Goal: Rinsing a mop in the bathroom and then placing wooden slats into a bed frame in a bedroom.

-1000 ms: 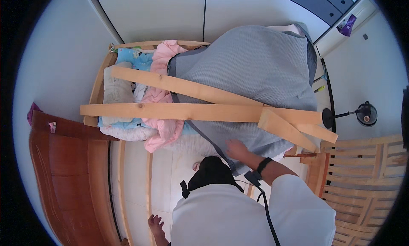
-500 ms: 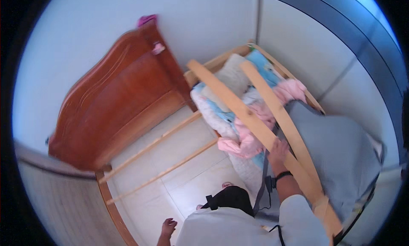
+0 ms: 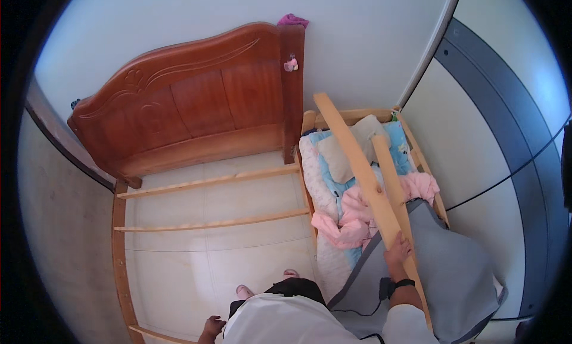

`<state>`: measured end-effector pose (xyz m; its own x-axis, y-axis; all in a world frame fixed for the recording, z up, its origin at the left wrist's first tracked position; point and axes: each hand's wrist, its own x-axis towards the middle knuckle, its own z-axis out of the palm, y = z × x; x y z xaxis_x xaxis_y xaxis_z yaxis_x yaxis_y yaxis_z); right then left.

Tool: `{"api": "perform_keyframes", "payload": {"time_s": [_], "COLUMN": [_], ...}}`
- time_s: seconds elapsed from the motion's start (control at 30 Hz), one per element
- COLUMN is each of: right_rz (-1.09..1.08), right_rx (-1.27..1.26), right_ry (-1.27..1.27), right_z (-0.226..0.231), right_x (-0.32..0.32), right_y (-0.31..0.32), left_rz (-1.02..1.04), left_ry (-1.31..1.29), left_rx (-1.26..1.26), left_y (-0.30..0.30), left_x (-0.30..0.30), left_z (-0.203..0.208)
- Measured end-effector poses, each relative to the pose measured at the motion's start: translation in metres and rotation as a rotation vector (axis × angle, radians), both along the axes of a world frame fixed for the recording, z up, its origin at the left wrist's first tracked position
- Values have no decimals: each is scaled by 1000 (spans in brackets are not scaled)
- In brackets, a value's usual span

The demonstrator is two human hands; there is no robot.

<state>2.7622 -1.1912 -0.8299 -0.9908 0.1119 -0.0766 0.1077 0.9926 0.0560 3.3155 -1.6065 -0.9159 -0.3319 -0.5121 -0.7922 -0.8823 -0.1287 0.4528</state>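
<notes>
My right hand (image 3: 398,250) grips a long pale wooden plank (image 3: 354,148), its fingers over the plank's edge. A second wooden plank (image 3: 390,177) lies close along its right side. Both slant across a small bed with a pink quilt (image 3: 351,216) and a beige pillow (image 3: 342,156); a grey cloth (image 3: 447,254) is spread under and beside the planks' near part. My left hand (image 3: 214,326) hangs low at my left side, fingers loosely bent, with nothing visible in it.
A carved reddish-brown headboard (image 3: 202,94) stands against the wall. From its bed frame, wooden slats (image 3: 208,183) cross above the tiled floor (image 3: 173,266). A side rail (image 3: 121,260) runs along the left. A pale wardrobe with dark bands (image 3: 494,82) borders the right.
My view has turned, so the headboard looks more level. The two planks now appear closer together and steeper in the view. My right hand keeps hold of one; my left hand stays low.
</notes>
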Motion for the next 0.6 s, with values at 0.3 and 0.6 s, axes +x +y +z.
{"api": "perform_keyframes", "payload": {"time_s": [0.3, 0.6], "right_rz": [113, 210], "right_rx": [-20, -138], "right_ry": [176, 434], "right_z": [65, 119], "right_x": [13, 33], "right_y": [19, 24], "left_rz": [-37, -231], "left_ry": [80, 143], "left_rx": [-72, -122], "left_y": [-46, -46], "left_x": [-45, -101], "left_z": [-79, -87]}}
